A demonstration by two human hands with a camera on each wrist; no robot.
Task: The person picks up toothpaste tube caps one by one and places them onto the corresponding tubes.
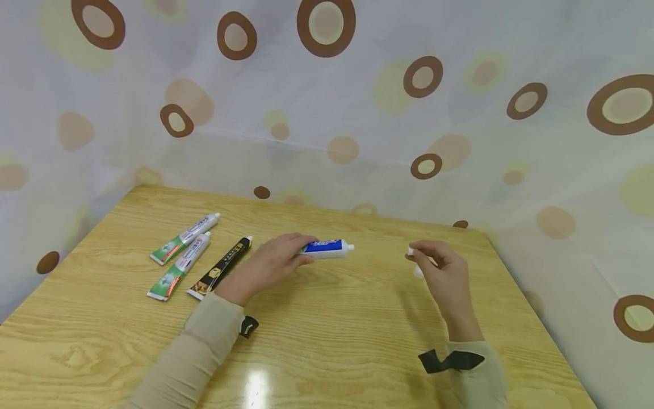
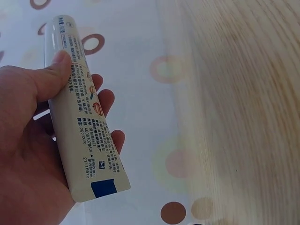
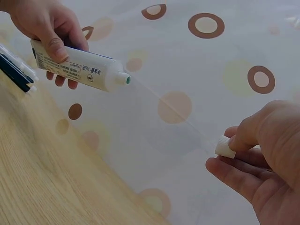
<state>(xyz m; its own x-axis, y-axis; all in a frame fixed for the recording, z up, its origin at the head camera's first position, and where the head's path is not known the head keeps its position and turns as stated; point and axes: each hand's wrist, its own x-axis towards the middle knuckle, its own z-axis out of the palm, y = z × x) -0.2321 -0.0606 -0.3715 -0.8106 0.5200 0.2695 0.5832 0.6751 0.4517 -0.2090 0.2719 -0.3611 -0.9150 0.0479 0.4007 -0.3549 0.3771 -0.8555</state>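
Note:
My left hand (image 1: 278, 258) grips a blue-and-white toothpaste tube (image 1: 327, 249), its nozzle end pointing right. The nozzle is uncapped, and its greenish opening shows in the right wrist view. In the left wrist view the thumb presses on the printed back of the tube, with fingers curled round the other side. Off to the right, my right hand (image 1: 447, 278) pinches a small white cap (image 3: 225, 146) between thumb and fingers, apart from the tube. Just below those fingers, a small white piece (image 1: 419, 272) is partly hidden by the hand.
Left of my left hand lie two green-and-white toothpaste tubes (image 1: 179, 267) and a black tube (image 1: 223, 266), which is close to the left wrist. The wooden table (image 1: 327, 341) ends at a patterned curtain-like sheet (image 1: 317, 170) behind and on both sides.

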